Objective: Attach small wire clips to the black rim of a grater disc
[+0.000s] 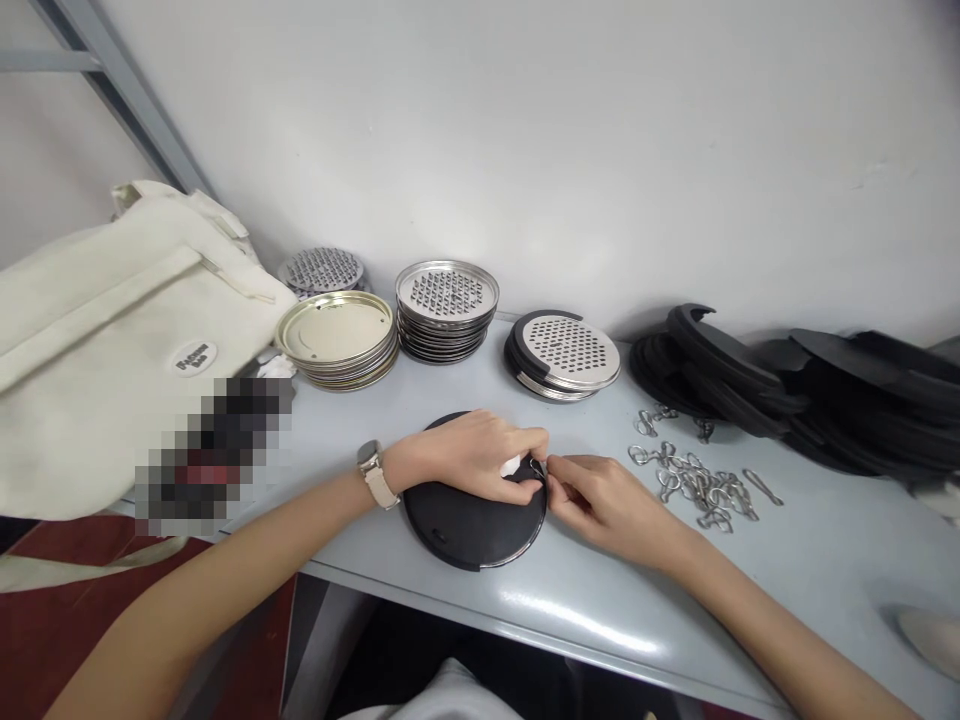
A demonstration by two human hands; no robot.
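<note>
A round black disc (472, 525) with a thin metal edge lies on the table in front of me. Across its upper part rests my left hand (480, 455), thumb and forefinger curled around the right rim. At that rim is a small bent-wire metal clip (537, 467), partly hidden by fingers. My right hand (600, 500) is closed in a pinch on the clip from the right side. Something small and white (510, 466) shows under my left hand. To the right lies a loose pile of similar wire clips (705, 485).
Along the wall stand a stack of gold-coloured lids (335, 330), a stack of round metal graters (448, 290) and grater discs with black covers (570, 350). Black plastic pieces (720, 360) are heaped at the right. A cream bag (142, 310) occupies the left end.
</note>
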